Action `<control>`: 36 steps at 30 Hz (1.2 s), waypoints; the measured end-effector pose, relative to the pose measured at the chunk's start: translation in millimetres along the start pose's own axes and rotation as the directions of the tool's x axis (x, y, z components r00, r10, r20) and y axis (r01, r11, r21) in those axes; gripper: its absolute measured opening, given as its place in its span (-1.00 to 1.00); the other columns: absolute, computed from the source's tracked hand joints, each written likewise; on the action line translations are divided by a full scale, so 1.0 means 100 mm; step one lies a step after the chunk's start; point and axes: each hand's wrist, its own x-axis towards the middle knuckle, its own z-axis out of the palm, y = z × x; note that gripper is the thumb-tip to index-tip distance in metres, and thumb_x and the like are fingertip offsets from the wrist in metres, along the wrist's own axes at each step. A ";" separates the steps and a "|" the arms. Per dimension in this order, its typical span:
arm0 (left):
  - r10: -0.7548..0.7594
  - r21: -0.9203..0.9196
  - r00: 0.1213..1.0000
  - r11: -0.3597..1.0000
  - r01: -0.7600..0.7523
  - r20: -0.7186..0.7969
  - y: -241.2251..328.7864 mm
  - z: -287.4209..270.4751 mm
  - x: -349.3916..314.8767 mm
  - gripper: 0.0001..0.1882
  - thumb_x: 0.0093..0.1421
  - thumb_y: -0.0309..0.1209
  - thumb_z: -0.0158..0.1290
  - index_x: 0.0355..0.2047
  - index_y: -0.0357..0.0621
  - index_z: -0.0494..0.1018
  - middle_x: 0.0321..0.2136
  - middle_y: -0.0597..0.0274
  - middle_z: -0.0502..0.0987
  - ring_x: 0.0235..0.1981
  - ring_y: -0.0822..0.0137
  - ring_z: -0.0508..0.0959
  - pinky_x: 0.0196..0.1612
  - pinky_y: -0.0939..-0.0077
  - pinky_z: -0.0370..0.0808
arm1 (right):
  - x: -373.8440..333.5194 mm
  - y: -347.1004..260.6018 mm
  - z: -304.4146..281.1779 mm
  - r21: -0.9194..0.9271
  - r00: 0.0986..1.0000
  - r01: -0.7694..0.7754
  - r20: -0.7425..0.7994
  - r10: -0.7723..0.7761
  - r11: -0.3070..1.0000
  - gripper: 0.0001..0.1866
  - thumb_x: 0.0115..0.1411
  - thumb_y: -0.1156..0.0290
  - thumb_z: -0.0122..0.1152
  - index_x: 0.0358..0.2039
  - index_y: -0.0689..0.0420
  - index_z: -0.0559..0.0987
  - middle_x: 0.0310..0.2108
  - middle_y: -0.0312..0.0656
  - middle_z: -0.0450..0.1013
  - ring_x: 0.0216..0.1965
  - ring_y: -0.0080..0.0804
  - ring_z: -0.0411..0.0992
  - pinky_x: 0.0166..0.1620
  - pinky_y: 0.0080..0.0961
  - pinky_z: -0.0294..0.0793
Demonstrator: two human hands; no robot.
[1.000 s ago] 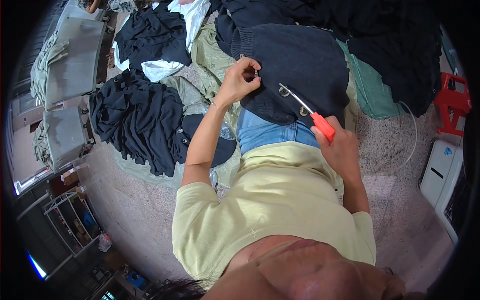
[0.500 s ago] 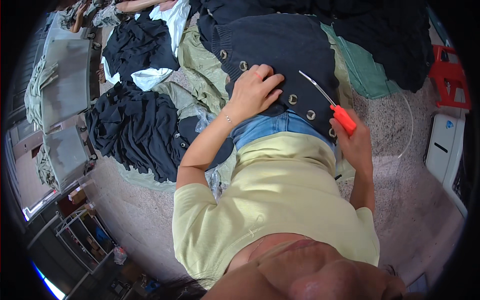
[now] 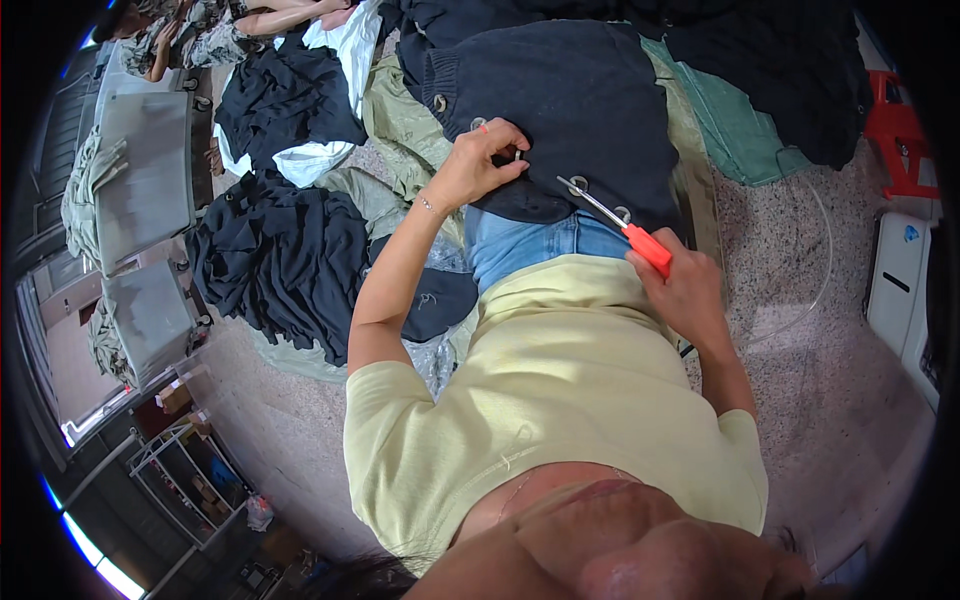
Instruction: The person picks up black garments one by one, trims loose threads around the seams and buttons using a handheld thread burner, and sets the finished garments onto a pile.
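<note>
A black knitted garment (image 3: 590,95) with a ribbed edge and a row of large pale-ringed buttons lies across my lap, over blue jeans (image 3: 525,238). My left hand (image 3: 475,165) is closed at its front edge, thumb and fingers pinching the cloth by a button (image 3: 519,155). In my right hand (image 3: 685,285) is a red-handled tool (image 3: 648,250) with a slim, pointed metal end. Its tip lies close to another button (image 3: 578,186) on the garment, to the right of my left hand; whether it touches is unclear.
Heaps of black garments (image 3: 275,260) lie on sheeting at left. More dark cloth and a green sheet (image 3: 730,130) spread ahead. A red plastic stool (image 3: 900,135) and a white box-like object (image 3: 900,285) stand at right. Grey wheeled carts (image 3: 145,170) and another person (image 3: 215,35) are at left.
My left hand has drawn slightly left and nearer, from lying on the cloth to pinching its edge. My right hand has brought the red-handled tool left and lower, close to the buttons.
</note>
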 end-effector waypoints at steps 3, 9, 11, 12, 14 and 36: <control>0.002 -0.028 1.000 1.000 -0.002 0.006 -0.03 0.01 0.00 -0.71 0.04 -0.56 0.33 -0.22 -0.23 0.52 -0.27 0.16 0.53 -0.39 0.35 0.63 -0.26 0.47 0.57 | 0.04 0.02 0.05 -0.026 1.000 -0.013 -0.006 0.012 1.000 -0.72 0.26 0.15 0.30 -0.28 0.09 0.50 -0.65 -0.04 0.45 -0.55 0.07 0.50 -0.47 -0.10 0.40; 0.330 0.393 0.943 0.873 -0.288 -0.041 0.38 0.14 0.07 -0.70 0.02 -0.39 0.33 -0.22 -0.10 0.57 -0.24 0.16 0.49 -0.18 0.11 0.57 -0.16 0.31 0.55 | -0.04 0.10 -0.07 0.166 0.982 -0.115 -0.132 0.137 0.980 -0.74 0.27 0.16 0.30 -0.21 0.07 0.56 -0.60 -0.05 0.49 -0.51 0.05 0.53 -0.43 -0.16 0.42; 0.395 0.339 0.917 0.857 -0.387 0.047 0.51 0.39 0.07 -0.69 0.03 -0.38 0.32 -0.18 -0.06 0.57 -0.24 0.18 0.49 -0.19 0.13 0.57 -0.16 0.30 0.54 | -0.12 0.27 -0.13 0.282 0.961 -0.148 -0.183 0.205 0.948 -0.75 0.26 0.20 0.31 -0.15 0.05 0.59 -0.54 -0.02 0.52 -0.47 0.04 0.54 -0.40 -0.21 0.43; 0.378 0.317 0.917 0.861 -0.398 0.127 0.53 0.50 0.06 -0.67 0.04 -0.37 0.31 -0.16 -0.05 0.57 -0.23 0.18 0.48 -0.18 0.13 0.56 -0.15 0.28 0.54 | -0.17 0.31 -0.17 0.279 0.960 -0.156 -0.183 0.212 0.947 -0.75 0.26 0.20 0.31 -0.15 0.05 0.59 -0.54 -0.02 0.52 -0.47 0.04 0.54 -0.40 -0.21 0.43; 0.268 0.351 0.937 0.875 -0.335 0.224 0.49 0.61 0.07 -0.64 0.03 -0.37 0.30 -0.12 -0.03 0.55 -0.21 0.19 0.46 -0.17 0.12 0.55 -0.14 0.26 0.53 | -0.25 0.32 -0.27 0.191 0.969 -0.187 -0.127 0.213 0.964 -0.73 0.26 0.17 0.31 -0.15 0.06 0.58 -0.55 -0.01 0.51 -0.46 0.06 0.54 -0.39 -0.17 0.43; 0.132 0.115 0.973 0.981 -0.156 0.187 0.10 0.54 0.10 -0.75 0.09 -0.56 0.25 -0.24 -0.19 0.46 -0.31 0.15 0.51 -0.31 0.17 0.61 -0.24 0.37 0.55 | -0.26 0.20 -0.14 -0.126 0.987 -0.151 0.029 0.156 0.980 -0.67 0.23 0.08 0.30 -0.35 0.10 0.52 -0.61 -0.02 0.52 -0.52 0.08 0.52 -0.41 -0.04 0.43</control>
